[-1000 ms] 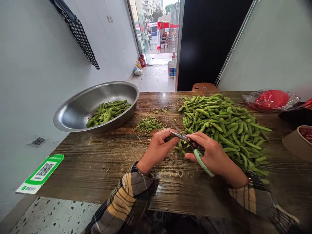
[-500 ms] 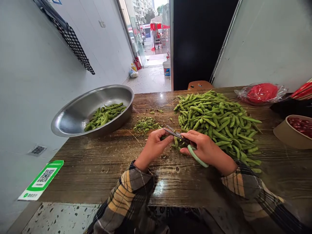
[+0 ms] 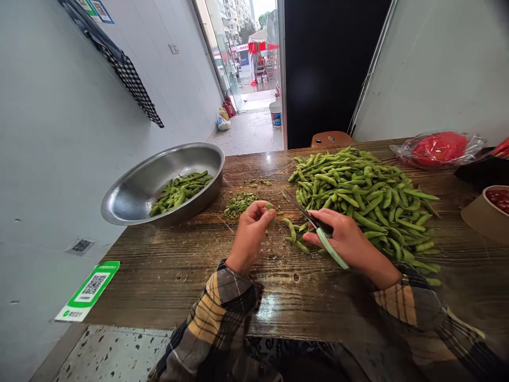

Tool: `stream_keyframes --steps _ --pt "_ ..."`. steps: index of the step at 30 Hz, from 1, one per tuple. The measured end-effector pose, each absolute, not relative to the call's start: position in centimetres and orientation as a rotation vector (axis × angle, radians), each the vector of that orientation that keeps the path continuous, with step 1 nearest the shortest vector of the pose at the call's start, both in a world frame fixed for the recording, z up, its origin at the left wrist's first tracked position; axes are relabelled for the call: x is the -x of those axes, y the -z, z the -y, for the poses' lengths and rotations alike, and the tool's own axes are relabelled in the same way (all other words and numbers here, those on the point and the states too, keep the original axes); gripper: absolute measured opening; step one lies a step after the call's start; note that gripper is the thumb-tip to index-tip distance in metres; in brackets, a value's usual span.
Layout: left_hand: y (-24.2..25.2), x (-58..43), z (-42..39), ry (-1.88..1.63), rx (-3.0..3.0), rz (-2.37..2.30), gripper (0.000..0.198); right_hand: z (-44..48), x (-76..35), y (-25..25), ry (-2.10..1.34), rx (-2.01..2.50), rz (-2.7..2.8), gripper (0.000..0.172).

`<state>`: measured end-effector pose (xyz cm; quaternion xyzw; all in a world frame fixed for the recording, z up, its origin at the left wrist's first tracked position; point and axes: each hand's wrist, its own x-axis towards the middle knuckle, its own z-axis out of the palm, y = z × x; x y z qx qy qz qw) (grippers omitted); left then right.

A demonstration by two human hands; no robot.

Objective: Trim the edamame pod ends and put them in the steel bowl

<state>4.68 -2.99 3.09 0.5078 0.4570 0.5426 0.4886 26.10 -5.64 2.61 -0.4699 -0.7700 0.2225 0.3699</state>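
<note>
My left hand (image 3: 252,231) pinches a green soybean pod (image 3: 270,207) between thumb and fingertips; most of the pod is hidden by the hand. Scissors (image 3: 333,249) with pale green handles are gripped in my right hand (image 3: 342,233), their dark blades pointing up and left, apart from the pod. Just left of the scissors a few loose pods (image 3: 292,229) lie on the wooden table (image 3: 191,281). Behind my right hand spreads a large heap of soybean pods (image 3: 366,191). Beyond my left hand is a small pile of trimmed bits (image 3: 240,204).
At the left stands a wide metal basin (image 3: 119,204) holding some pods (image 3: 181,192). A green QR-code card (image 3: 89,291) lies at the table's left edge. On the right are a red bundle in clear plastic (image 3: 439,148) and a paper bowl (image 3: 483,215) with reddish contents.
My hands have drawn apart. The scissor blades, earlier at the left fingertips, now sit off to the right of them. The view has shifted slightly.
</note>
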Motion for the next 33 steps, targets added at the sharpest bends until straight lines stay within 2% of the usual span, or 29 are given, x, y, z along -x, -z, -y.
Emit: stream_keyframes --steps 4,13,20,26,33 --pt "-3.3 -4.6 3.1 -1.299 -0.818 -0.883 0.029 6.0 -25.9 -2.6 -0.542 1.207 2.046 0.046" --pt "-3.6 -5.3 3.8 -1.24 -0.675 -0.699 0.024 6.1 -25.5 -2.0 -0.416 1.188 2.08 0.053" --pt "-3.0 -6.0 4.3 -1.096 -0.809 -0.705 0.024 5.9 -25.4 -1.9 -0.413 1.157 2.053 0.051" --pt "-3.2 -6.4 4.8 -1.064 -1.167 -0.8 0.024 6.0 -25.4 -1.9 -0.406 1.136 2.052 0.047" --pt "-3.8 -6.6 5.1 -1.029 -1.396 -0.914 0.023 6.0 -25.2 -2.2 -0.495 1.111 2.04 0.054"
